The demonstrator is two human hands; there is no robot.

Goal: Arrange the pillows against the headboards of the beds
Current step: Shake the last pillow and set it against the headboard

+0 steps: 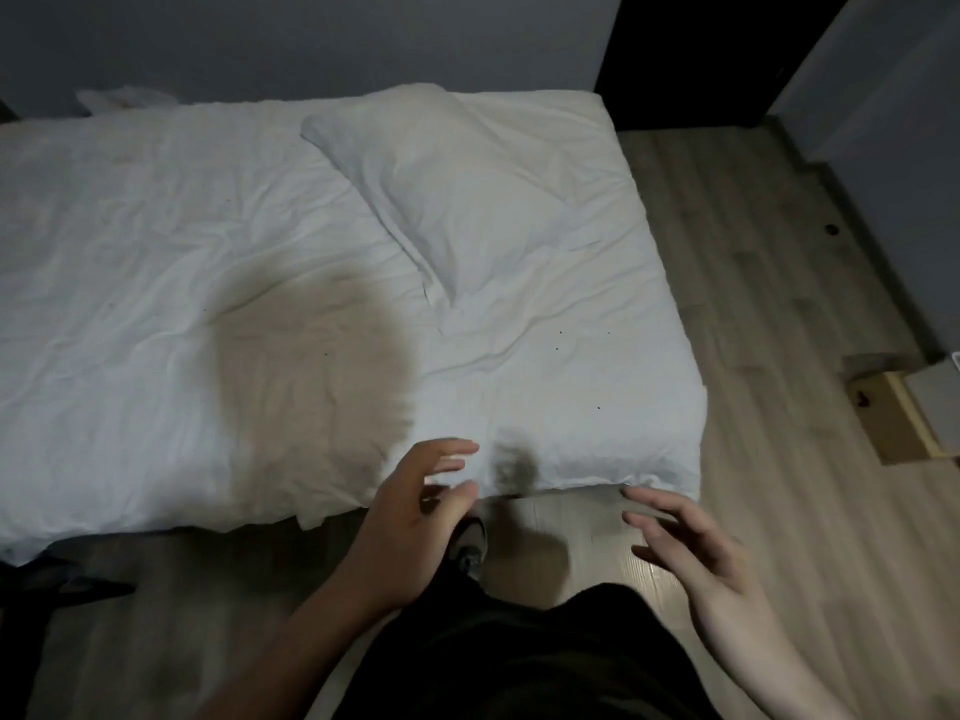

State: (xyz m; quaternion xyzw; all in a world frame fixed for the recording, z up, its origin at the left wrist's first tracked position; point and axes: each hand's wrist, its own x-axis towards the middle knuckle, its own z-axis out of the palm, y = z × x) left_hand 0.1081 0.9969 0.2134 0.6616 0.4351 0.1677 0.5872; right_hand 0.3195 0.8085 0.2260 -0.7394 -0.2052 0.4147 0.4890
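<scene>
1. The left hand (pixel 410 517) was held out over the near edge of the bed (pixel 156 304), fingers spread and slightly curled, holding nothing.
2. The right hand (pixel 696 553) was raised over the floor (pixel 753 330) just short of the bed's near right corner, fingers spread wide, also empty.
3. The two hands were apart from each other, palms turned inward, with a shoe (pixel 470 545) visible on the floor between and below them.
4. The pillow (pixel 457 184) lay well beyond both hands, on the far right part of the bed, turned at an angle with one corner pointing back toward the hands.
5. Its far end lay close to the wall (pixel 311 39) behind the bed.
6. A rumpled white sheet (pixel 571 381) covered the bed between hands and pillow, and a large shadow fell on it ahead of the left hand.
7. A wooden box (pixel 898 423) sat on the floor far to the right of the right hand.
</scene>
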